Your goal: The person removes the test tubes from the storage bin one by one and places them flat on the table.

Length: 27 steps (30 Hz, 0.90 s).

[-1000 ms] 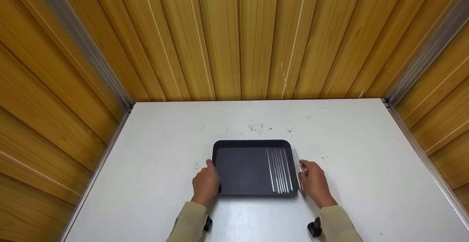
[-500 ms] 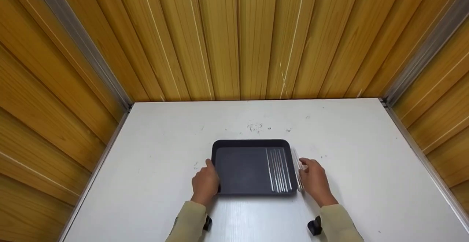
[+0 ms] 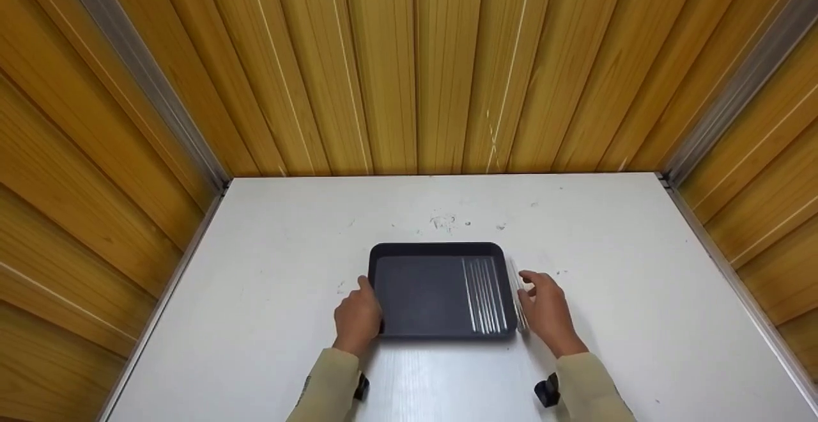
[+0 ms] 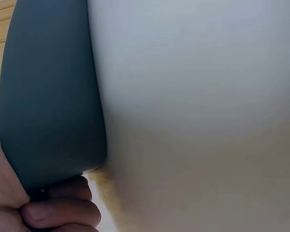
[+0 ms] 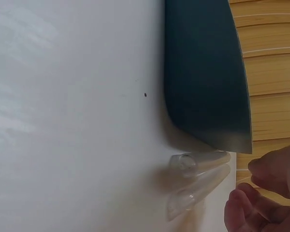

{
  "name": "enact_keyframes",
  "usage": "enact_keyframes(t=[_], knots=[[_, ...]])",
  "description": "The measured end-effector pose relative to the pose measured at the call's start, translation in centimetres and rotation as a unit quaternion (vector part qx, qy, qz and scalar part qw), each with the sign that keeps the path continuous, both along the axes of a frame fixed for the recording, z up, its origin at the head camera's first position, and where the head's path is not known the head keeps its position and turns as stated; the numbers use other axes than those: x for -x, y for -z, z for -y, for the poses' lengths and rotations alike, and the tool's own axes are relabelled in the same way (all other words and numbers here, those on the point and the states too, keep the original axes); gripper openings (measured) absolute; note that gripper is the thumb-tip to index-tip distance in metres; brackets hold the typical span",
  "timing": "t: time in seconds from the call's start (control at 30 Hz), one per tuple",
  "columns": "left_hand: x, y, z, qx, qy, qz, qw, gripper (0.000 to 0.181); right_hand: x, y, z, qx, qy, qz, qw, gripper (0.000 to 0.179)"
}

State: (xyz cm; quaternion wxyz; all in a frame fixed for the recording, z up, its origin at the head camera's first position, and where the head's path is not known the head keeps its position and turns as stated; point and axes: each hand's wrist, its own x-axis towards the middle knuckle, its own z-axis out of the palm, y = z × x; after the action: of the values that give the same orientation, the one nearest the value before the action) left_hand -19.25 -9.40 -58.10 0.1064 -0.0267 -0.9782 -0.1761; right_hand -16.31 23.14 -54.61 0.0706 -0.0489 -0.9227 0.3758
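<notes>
A dark grey rectangular tray (image 3: 418,297) lies on the white table. Several clear test tubes (image 3: 482,297) lie side by side along its right part. My left hand (image 3: 358,316) grips the tray's left side, thumb up at the rim; in the left wrist view its fingers (image 4: 63,212) curl under the tray's end. Just outside the right wall, two more clear tubes (image 5: 198,162) rest on the table. Right beside them is my right hand (image 3: 548,313), its thumb and fingers spread apart with nothing between them.
Wood-patterned panels (image 3: 415,70) stand behind the white table (image 3: 287,249) and on both sides, with metal posts (image 3: 147,70) at the corners. Dark scuff marks (image 3: 442,222) show on the table beyond the tray.
My right hand has moved slightly away from me and its fingertips have parted from the tube outside the tray. The left hand and tray look nearly unmoved.
</notes>
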Motion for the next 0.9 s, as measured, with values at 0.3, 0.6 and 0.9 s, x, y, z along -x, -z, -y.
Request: enact_keyframes(t=[0.3,0.6,0.9], knots=[[-0.1,-0.3,0.0,-0.013,-0.004,0.003,0.9999,0.032,0.1,-0.6,0.8,0.005,-0.001,-0.008,1.0,0.039],[-0.1,-0.4,0.0,-0.021,-0.017,0.008,0.9996,0.024,0.3,-1.1,1.8,0.009,-0.006,-0.02,0.9997,0.038],[0.0,-0.2,-0.2,-0.025,-0.016,0.018,0.9994,0.031,0.2,-1.2,2.5,0.021,-0.009,-0.001,0.9997,0.038]])
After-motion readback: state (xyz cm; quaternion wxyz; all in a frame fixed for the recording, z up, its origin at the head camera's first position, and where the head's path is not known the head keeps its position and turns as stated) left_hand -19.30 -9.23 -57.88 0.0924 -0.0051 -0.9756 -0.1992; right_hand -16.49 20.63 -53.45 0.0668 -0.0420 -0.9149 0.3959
